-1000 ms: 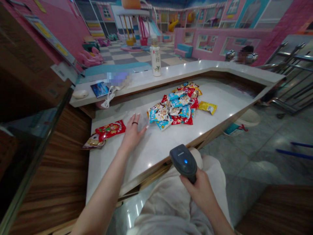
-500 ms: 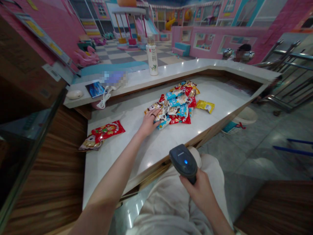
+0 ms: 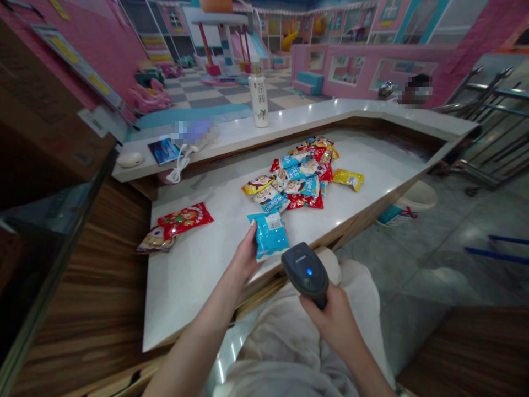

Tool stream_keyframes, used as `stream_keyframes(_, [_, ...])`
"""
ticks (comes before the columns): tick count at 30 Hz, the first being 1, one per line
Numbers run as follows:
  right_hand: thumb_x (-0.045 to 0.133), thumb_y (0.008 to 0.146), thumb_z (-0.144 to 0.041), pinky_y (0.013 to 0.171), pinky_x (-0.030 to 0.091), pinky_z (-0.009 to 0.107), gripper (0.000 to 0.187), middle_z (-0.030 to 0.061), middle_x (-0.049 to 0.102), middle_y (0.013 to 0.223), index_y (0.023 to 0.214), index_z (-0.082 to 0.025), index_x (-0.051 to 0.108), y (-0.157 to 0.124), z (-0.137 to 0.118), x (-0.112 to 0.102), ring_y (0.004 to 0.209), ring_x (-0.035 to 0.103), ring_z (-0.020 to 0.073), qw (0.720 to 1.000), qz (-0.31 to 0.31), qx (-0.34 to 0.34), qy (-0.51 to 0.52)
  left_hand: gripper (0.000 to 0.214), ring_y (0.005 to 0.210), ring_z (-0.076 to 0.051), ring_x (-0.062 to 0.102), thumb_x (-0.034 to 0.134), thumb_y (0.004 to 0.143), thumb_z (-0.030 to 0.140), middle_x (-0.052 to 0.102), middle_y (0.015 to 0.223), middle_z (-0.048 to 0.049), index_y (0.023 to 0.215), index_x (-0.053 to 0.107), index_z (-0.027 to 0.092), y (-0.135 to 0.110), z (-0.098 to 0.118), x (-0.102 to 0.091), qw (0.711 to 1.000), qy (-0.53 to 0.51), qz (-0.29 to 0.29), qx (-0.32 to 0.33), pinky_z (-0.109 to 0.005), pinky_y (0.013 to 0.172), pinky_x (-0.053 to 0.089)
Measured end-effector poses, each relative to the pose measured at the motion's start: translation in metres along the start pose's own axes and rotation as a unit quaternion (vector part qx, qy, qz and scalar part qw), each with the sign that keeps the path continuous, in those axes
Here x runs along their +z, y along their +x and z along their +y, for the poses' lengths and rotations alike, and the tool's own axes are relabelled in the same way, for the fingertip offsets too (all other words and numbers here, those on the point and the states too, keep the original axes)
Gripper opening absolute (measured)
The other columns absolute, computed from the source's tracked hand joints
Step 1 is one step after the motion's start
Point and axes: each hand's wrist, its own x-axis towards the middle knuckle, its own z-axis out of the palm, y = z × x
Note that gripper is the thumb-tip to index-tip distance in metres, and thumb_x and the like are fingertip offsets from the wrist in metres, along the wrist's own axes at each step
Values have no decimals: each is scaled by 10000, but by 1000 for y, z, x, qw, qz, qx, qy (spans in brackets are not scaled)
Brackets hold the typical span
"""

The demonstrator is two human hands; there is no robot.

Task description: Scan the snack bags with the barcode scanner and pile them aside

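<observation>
My left hand grips a blue snack bag at the near edge of the white counter, its barcode label facing up. Just to the right, my right hand holds a black handheld barcode scanner with a lit blue light, above my lap. A heap of blue, red and yellow snack bags lies beyond them. Further left lie a red bag and a smaller bag. A yellow bag lies apart on the right.
A white bottle stands on the raised far ledge, beside a white cable and a computer mouse. A person stands beyond the counter. Metal railings run along the right, and a dark cabinet fills the left.
My left hand has moved from the heap toward me, and it now holds a blue bag taken from the heap. The scanner in my right hand has barely moved.
</observation>
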Motion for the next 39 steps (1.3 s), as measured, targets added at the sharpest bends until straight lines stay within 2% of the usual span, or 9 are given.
stream_keyframes(8, [610,793,-221,665,515,256,183,28,726,746,929,-154,714,3,-1,2,703,677,215,1000,-5,3,-6,619,1046,-276,726,460,979,558,720,1223,-169,1355,594,84,1,0,1,1000,0,-12,12,-410,975,549])
stream_keyframes(17, [611,788,-228,629,503,261,170,28,718,716,902,-156,715,4,-4,1,664,664,216,1000,-11,6,-19,551,1021,-263,736,529,948,556,736,1210,-112,1323,621,163,11,-7,-8,998,27,16,45,-418,960,564])
stream_keyframes(26, [612,786,-234,624,497,259,154,23,714,707,890,-167,703,3,-2,0,662,656,213,1000,-3,5,-15,614,1053,-289,726,551,929,576,725,1220,-145,1355,601,137,4,-3,-4,999,22,12,23,-448,1000,537])
stream_keyframes(31, [611,786,-255,650,509,274,166,38,726,728,885,-160,706,4,0,0,700,679,233,1000,-4,12,-25,607,1020,-262,733,549,927,579,734,1200,-133,1341,606,139,2,-4,-2,999,16,31,26,-411,973,550])
stream_keyframes(33, [606,788,-259,648,514,275,175,41,732,734,888,-156,706,5,0,-1,699,686,236,1000,-3,12,-24,594,1030,-262,727,560,915,593,738,1183,-124,1309,622,152,0,-2,-2,997,37,58,42,-412,959,555])
stream_keyframes(36, [605,795,-254,673,528,274,190,51,759,788,920,-156,709,5,0,-3,743,702,243,1000,1,5,-18,544,1054,-268,707,611,881,603,749,1121,-97,1213,662,175,-5,12,-8,972,144,137,123,-405,953,549])
stream_keyframes(38, [616,792,-252,688,534,274,185,50,767,799,924,-160,709,5,2,-4,757,705,245,1000,5,1,-19,503,1109,-270,677,646,867,580,736,1130,-69,1200,666,205,-11,30,-16,918,262,183,234,-393,1005,510])
stream_keyframes(39, [621,792,-252,690,534,275,181,49,767,796,920,-162,710,5,3,-4,755,705,245,1000,6,1,-21,495,1155,-275,652,646,874,562,718,1176,-59,1235,653,224,-13,41,-22,875,329,199,293,-397,1047,477])
